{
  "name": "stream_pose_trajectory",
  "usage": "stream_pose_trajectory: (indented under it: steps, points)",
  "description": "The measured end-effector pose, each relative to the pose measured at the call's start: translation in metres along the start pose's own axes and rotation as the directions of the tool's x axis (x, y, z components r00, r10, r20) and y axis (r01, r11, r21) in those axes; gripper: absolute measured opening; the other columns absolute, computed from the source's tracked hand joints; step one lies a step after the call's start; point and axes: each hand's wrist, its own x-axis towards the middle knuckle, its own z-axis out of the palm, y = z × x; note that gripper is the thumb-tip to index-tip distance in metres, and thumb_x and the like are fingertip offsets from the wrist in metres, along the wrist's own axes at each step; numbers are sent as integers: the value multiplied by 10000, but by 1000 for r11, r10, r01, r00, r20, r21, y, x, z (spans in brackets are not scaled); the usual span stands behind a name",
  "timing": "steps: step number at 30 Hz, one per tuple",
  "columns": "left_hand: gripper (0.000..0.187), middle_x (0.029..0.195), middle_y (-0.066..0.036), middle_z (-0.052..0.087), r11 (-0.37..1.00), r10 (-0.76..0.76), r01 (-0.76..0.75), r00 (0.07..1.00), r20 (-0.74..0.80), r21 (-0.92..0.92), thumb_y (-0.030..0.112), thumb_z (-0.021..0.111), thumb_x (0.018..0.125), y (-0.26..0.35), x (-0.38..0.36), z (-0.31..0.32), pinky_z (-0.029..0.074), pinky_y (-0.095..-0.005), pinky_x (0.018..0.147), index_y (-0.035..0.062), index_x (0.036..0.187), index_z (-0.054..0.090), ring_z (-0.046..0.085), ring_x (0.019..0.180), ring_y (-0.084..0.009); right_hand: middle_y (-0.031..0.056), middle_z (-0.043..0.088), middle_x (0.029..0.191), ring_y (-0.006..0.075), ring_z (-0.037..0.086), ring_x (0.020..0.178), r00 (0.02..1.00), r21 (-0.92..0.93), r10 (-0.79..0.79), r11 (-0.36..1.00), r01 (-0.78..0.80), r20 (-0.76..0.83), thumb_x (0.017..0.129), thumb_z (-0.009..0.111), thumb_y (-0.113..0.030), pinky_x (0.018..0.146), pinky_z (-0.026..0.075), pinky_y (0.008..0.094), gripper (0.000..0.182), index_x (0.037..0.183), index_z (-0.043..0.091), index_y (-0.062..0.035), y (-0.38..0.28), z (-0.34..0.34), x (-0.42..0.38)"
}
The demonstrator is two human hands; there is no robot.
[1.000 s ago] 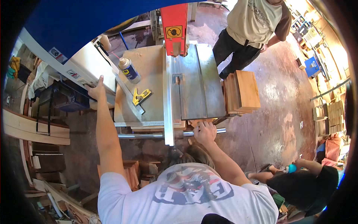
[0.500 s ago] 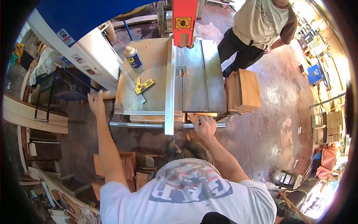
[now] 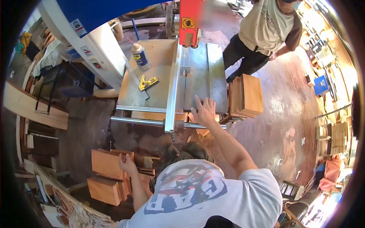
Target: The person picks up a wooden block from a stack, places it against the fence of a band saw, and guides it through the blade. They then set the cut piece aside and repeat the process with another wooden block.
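Standing at band saw desk in cluttered workshop, stained floor. Spray can at far left corner, yellow square nearer. Wood block stack off right edge; another person beyond. Right hand flat, fingers spread, on near edge. Left hand loosely curled on floor block. Earlier: left hand high by saw housing, right gripping rail.

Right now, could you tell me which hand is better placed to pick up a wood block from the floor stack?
Left. The left hand already touches the wood blocks; the right hand rests flat on the saw table.
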Motion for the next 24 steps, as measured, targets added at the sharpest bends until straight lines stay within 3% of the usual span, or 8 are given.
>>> stream_pose_trajectory:
  steps: [6,9,12,14,15,19,22,24]
  points:
    - [488,1218,-132,657,978,106,-101,994,-19,183,99,734,968,15,-72,3,540,-310,870,-75,1402,594,634,977,-180,178,573,1126,374,495,1104,994,-43,-38,998,42,99,951,653,-450,939,386,536,546,1419,640,-168,-1,7,31]
    - [469,1156,-117,666,972,108,-94,993,-56,213,81,725,971,-18,-101,-3,550,-311,853,-76,1394,596,648,966,-180,172,563,1128,369,483,1131,975,33,-221,975,221,-4,948,667,-470,987,370,540,517,1398,672,-216,12,9,11]
    - [448,1136,-115,676,999,41,-37,990,-135,32,71,719,976,-32,-142,1,563,-314,862,-77,1382,601,656,971,-175,158,600,1167,373,508,1155,921,280,-380,897,343,90,874,775,-358,1054,367,545,335,1132,801,-146,15,-30,-22]
    - [431,1131,-121,684,999,-19,12,988,-154,-47,75,714,991,-1,-180,8,576,-313,861,-76,1378,601,671,981,-178,131,638,1100,391,529,1143,852,520,-522,716,467,-46,814,827,-247,1015,403,550,202,927,783,-86,7,-53,-57]
    - [419,1103,-119,690,992,-72,50,980,-187,-120,116,717,1007,7,-193,7,581,-308,859,-66,1369,608,683,976,-184,135,676,1031,395,587,1081,832,554,-553,706,440,45,800,830,-184,953,460,533,159,872,749,-67,13,-52,-84]
    - [581,1077,-128,700,966,-106,171,946,-306,192,313,781,974,-54,-210,-43,571,-364,801,-42,1398,603,692,1002,-223,219,698,1009,411,670,828,774,698,-520,702,144,363,834,793,-147,749,548,488,298,1114,754,-54,65,-2,-184]
    - [698,1171,-154,692,895,-446,379,790,-421,-236,414,792,944,-39,-204,-61,577,-386,840,-29,1440,580,687,1045,-245,218,691,1015,398,686,809,675,470,-428,872,135,600,847,767,-157,714,561,487,489,1316,677,-48,89,3,-225]
    - [776,1270,-168,668,823,-531,366,769,-356,-435,471,781,934,-111,-169,-88,561,-423,921,-13,1489,537,685,1094,-271,210,698,1054,372,703,816,571,457,-425,884,95,702,848,756,-172,735,573,480,567,1389,632,-54,99,-1,-225]
